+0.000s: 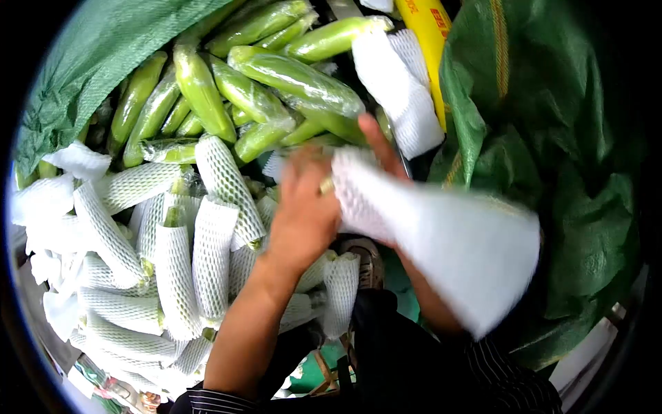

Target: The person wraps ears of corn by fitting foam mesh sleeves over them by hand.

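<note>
A white foam net sleeve [455, 238] stretches between my hands and flares to the lower right, blurred by motion. My left hand [303, 207] is closed at the sleeve's narrow end. What its fingers grip is hidden, though a small yellowish spot shows beside them. My right hand [383, 148] is mostly behind the sleeve and closed around it, one finger sticking up. Beyond the hands lies a pile of long green vegetables [296, 79] in clear film, perhaps zucchini. To the left is a heap of similar vegetables in white foam nets [215, 255].
A green woven sack [531, 152] stands on the right, and green woven cloth [103, 69] borders the pile at upper left. More foam sleeves [400, 90] lie near a yellow printed package [424, 41]. My shoe [365, 261] shows below my hands.
</note>
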Available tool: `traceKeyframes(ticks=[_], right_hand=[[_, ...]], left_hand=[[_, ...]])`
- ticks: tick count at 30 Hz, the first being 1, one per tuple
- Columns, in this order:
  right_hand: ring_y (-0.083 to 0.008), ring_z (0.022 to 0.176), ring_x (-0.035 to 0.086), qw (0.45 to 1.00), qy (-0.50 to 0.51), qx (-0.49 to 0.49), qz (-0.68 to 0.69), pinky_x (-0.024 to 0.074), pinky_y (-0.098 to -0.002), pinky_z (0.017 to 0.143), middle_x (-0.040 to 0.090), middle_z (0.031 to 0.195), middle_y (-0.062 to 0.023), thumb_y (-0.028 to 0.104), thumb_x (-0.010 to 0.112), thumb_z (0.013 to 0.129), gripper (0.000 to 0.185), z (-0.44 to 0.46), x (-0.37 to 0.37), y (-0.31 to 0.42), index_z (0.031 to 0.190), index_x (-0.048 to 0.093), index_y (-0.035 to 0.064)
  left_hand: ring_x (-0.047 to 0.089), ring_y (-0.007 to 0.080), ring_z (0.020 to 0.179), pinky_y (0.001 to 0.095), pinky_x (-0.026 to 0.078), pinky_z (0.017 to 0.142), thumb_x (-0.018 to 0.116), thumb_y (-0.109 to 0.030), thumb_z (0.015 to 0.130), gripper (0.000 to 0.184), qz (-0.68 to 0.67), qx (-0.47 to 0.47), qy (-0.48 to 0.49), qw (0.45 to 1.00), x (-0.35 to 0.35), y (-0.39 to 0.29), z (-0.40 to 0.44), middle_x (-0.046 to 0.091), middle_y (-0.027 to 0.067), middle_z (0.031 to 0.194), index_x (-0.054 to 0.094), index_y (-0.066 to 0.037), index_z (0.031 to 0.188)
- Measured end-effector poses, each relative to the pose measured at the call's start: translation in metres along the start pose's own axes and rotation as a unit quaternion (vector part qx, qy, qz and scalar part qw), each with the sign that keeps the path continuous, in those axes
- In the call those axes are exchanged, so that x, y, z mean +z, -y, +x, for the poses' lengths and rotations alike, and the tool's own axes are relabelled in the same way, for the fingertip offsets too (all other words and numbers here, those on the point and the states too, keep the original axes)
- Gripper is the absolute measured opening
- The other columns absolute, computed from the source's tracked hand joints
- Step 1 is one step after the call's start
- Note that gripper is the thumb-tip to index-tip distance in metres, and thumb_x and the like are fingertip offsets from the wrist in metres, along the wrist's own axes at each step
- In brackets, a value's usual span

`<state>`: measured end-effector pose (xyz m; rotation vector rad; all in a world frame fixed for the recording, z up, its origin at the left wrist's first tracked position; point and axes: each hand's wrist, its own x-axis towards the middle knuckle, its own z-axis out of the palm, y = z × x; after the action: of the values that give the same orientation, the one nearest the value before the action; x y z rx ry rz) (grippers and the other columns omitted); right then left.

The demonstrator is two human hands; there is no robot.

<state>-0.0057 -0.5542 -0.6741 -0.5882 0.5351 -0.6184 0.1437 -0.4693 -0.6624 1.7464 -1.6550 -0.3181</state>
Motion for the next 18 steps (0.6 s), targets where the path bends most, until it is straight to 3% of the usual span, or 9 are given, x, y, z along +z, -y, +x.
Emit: traceKeyframes(ticks=[3, 5, 7, 10, 13, 14, 16, 17, 18], right_hand=[[-0.0312, 0.118, 0.064, 0.974, 0.082, 0.001, 0.212, 0.054, -0.0414, 0.101, 0.058, 0.137, -0.0185, 0.019, 0.052, 0.104, 0.062, 0.029, 0.006, 0.018, 0.159, 0.025, 0.0085], [-0.0291, 0.122, 0.062, 0.972, 0.088, 0.022, 0.215, 0.0523, -0.0443, 0.103, 0.061, 0.135, -0.0154, 0.032, 0.057, 0.101, 0.052, 0.04, 0.003, 0.018, 0.145, 0.046, 0.0053], [-0.0277, 0.12, 0.063, 0.995, -0.041, 0.013, 0.085, 0.0524, -0.0437, 0.103, 0.062, 0.133, -0.0152, 0.033, 0.054, 0.104, 0.048, 0.049, -0.006, -0.004, 0.142, 0.049, 0.0045], [-0.0263, 0.116, 0.065, 0.998, -0.048, 0.011, 0.033, 0.0529, -0.0422, 0.102, 0.064, 0.13, -0.0136, 0.036, 0.052, 0.105, 0.047, 0.039, -0.018, -0.007, 0.138, 0.051, 0.0042], [-0.0241, 0.114, 0.066, 0.999, -0.027, -0.004, -0.033, 0.0535, -0.0379, 0.099, 0.066, 0.126, -0.0116, 0.026, 0.057, 0.102, 0.041, 0.046, -0.03, -0.015, 0.136, 0.054, 0.0032], [-0.023, 0.113, 0.065, 0.993, -0.042, -0.021, -0.11, 0.0533, -0.0361, 0.097, 0.067, 0.126, -0.0114, 0.018, 0.059, 0.101, 0.037, 0.051, -0.038, -0.022, 0.134, 0.057, 0.003], [-0.0209, 0.112, 0.063, 0.975, -0.151, 0.043, -0.156, 0.0513, -0.0328, 0.095, 0.067, 0.125, -0.0109, 0.008, 0.064, 0.095, 0.034, 0.058, -0.047, -0.05, 0.129, 0.062, 0.0026], [-0.0205, 0.109, 0.063, 0.946, -0.19, 0.042, -0.258, 0.0508, -0.0318, 0.094, 0.068, 0.122, -0.0102, 0.008, 0.066, 0.093, 0.033, 0.059, -0.07, -0.084, 0.125, 0.063, 0.0021], [-0.0204, 0.108, 0.063, 0.958, -0.171, 0.022, -0.229, 0.0505, -0.0319, 0.094, 0.069, 0.12, -0.0099, 0.008, 0.066, 0.093, 0.032, 0.06, -0.086, -0.102, 0.124, 0.063, 0.0022]], left_hand=[[0.047, 0.0416, 0.123, 0.0495, 0.042, 0.101, 0.07, -0.01, 0.075, 0.039, 0.123, -0.077, 0.046, 0.988, -0.029, -0.022, 0.028, 0.053, 0.0158, 0.135, 0.068, -0.013, 0.114], [0.047, 0.0382, 0.126, 0.0466, 0.04, 0.105, 0.071, -0.014, 0.075, 0.044, -0.008, -0.092, 0.036, 0.995, -0.025, -0.015, 0.023, 0.052, 0.0129, 0.137, 0.068, -0.013, 0.119], [0.047, 0.0351, 0.129, 0.0445, 0.038, 0.109, 0.07, -0.016, 0.078, 0.049, -0.222, -0.171, 0.027, 0.96, -0.021, -0.012, 0.015, 0.051, 0.0113, 0.14, 0.064, -0.011, 0.127], [0.048, 0.0265, 0.134, 0.038, 0.039, 0.109, 0.069, -0.026, 0.089, 0.06, -0.662, -0.296, -0.046, 0.687, -0.01, -0.008, -0.004, 0.051, 0.0094, 0.149, 0.05, -0.003, 0.141], [0.057, 0.0237, 0.125, 0.0395, 0.05, 0.101, 0.059, -0.027, 0.101, 0.048, -0.697, -0.431, -0.124, 0.559, 0.001, -0.004, -0.004, 0.058, 0.012, 0.139, 0.05, -0.001, 0.139], [0.064, 0.02, 0.11, 0.0389, 0.051, 0.097, 0.055, -0.022, 0.105, 0.029, -0.699, -0.436, -0.162, 0.543, 0.005, 0.003, -0.006, 0.07, 0.0096, 0.116, 0.064, 0.002, 0.118], [0.066, 0.0272, 0.101, 0.0388, 0.057, 0.082, 0.054, -0.016, 0.103, 0.028, -0.457, -0.529, -0.107, 0.706, 0.045, 0.055, -0.028, 0.068, 0.0177, 0.112, 0.063, 0.006, 0.117], [0.064, 0.0389, 0.098, 0.0449, 0.054, 0.085, 0.056, -0.016, 0.1, 0.029, -0.134, -0.468, 0.046, 0.873, 0.067, 0.097, -0.055, 0.065, 0.0245, 0.105, 0.062, 0.009, 0.113], [0.061, 0.0432, 0.099, 0.0479, 0.051, 0.087, 0.06, -0.017, 0.097, 0.033, -0.012, -0.383, 0.071, 0.921, 0.093, 0.117, -0.073, 0.062, 0.0273, 0.107, 0.06, 0.009, 0.116]])
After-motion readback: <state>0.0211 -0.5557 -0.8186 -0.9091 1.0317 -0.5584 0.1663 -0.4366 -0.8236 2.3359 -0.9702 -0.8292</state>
